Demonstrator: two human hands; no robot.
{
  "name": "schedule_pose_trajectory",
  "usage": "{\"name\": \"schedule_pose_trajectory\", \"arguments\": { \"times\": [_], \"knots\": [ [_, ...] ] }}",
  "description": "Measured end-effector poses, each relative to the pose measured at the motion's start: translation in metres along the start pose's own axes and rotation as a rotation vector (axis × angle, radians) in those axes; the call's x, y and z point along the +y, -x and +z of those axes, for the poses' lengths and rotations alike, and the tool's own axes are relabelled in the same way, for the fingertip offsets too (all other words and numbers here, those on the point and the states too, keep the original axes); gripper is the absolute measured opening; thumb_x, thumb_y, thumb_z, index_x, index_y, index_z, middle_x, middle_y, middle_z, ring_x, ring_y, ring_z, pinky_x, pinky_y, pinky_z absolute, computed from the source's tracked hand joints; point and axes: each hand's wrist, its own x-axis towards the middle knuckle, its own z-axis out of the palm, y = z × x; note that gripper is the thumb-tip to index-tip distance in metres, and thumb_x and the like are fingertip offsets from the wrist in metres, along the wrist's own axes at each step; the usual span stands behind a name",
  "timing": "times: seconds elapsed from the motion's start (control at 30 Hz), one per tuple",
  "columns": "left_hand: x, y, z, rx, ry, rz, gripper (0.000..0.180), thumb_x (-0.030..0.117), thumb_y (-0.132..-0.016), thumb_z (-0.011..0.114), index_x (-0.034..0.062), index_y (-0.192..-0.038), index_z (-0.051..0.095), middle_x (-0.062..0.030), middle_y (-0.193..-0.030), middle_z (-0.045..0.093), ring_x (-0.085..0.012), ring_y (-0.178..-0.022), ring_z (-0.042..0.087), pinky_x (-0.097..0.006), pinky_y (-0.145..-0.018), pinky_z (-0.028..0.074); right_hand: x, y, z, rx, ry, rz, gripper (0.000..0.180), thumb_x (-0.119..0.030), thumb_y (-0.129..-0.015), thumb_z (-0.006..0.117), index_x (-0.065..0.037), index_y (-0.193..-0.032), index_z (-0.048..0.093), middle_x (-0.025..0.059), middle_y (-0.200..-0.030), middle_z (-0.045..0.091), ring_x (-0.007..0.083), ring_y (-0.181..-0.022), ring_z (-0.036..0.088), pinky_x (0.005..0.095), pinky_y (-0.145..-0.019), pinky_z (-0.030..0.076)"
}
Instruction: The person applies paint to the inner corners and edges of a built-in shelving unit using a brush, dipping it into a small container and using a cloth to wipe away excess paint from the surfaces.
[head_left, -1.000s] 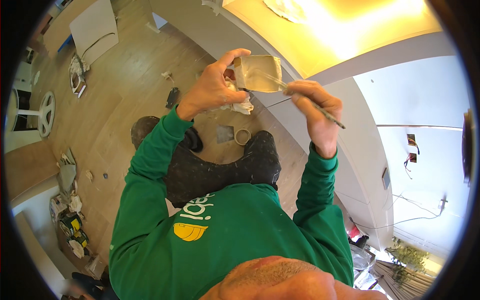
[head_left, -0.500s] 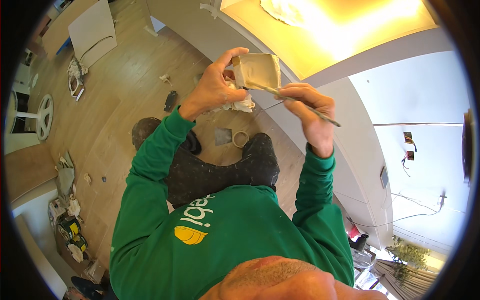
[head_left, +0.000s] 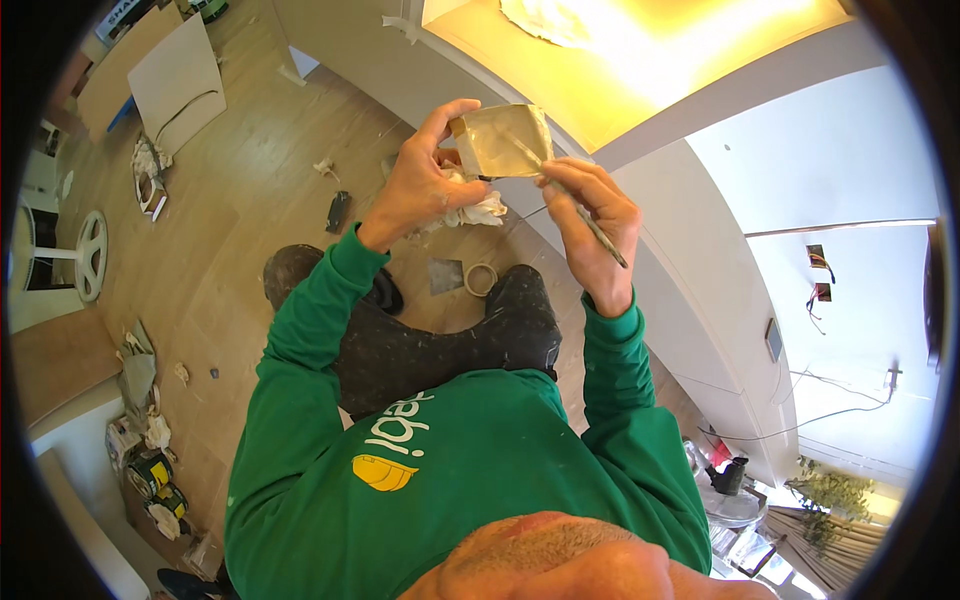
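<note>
In my left hand (head_left: 420,185) is a small square-sided container (head_left: 490,160), its inside smeared with beige. Thumb and fingers grip it by its left side and lower corner, tilted so the opening faces me. My right hand (head_left: 597,225) pinches a thin paintbrush (head_left: 602,240) with a stained handle. Its tip reaches into the container, against the beige inner surface. A crumpled white cloth or paper (head_left: 482,208) shows just below my left thumb; whether the hand holds it too, I cannot tell.
A brightly lit niche (head_left: 640,80) opens in the white wall unit ahead. On the wooden floor lie a tape roll (head_left: 481,280), a grey square piece (head_left: 446,276) and a dark block (head_left: 339,211). Boards (head_left: 180,85) and a white wheel-shaped part (head_left: 91,256) stand at left.
My right hand has shifted left and turned the brush steeper, its tip further up inside the container. The container has moved slightly left and tilted in my left hand.
</note>
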Motion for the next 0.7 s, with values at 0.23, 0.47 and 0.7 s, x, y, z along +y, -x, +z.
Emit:
{"name": "schedule_pose_trajectory", "arguments": {
  "times": [0.23,0.47,0.7],
  "knots": [
    [0.0,0.001,0.002,-0.002,-0.005,-0.027,0.084,-0.005,-0.073,0.076,0.0041,-0.148,0.041,-0.0109,-0.128,0.061,-0.0173,-0.105,0.066,-0.03,-0.086,0.056,0.004,-0.007,-0.003,0.03,-0.08,0.11,0.021,0.001,-0.084,0.066,0.001,-0.103,0.075,0.013,-0.105,0.073,0.0195,-0.092,0.069,0.0313,-0.084,0.054],
    [-0.005,0.002,0.002,-0.01,-0.021,-0.017,0.084,-0.003,-0.072,0.078,0.0042,-0.148,0.042,-0.0111,-0.127,0.061,-0.0162,-0.106,0.065,-0.03,-0.086,0.056,0.003,-0.005,-0.01,-0.019,-0.197,0.141,0.019,0.001,-0.086,0.067,0.002,-0.103,0.074,0.0115,-0.106,0.072,0.0184,-0.094,0.069,0.0305,-0.086,0.054],
    [-0.008,0.001,0.001,0.007,-0.036,-0.016,0.083,-0.005,-0.073,0.076,0.0038,-0.148,0.041,-0.0118,-0.128,0.061,-0.0169,-0.107,0.065,-0.03,-0.086,0.057,-0.009,0.004,-0.013,-0.044,-0.19,0.173,0.02,0.005,-0.085,0.064,0.003,-0.102,0.074,0.0128,-0.106,0.071,0.018,-0.096,0.069,0.0301,-0.087,0.055]
  ]
}}
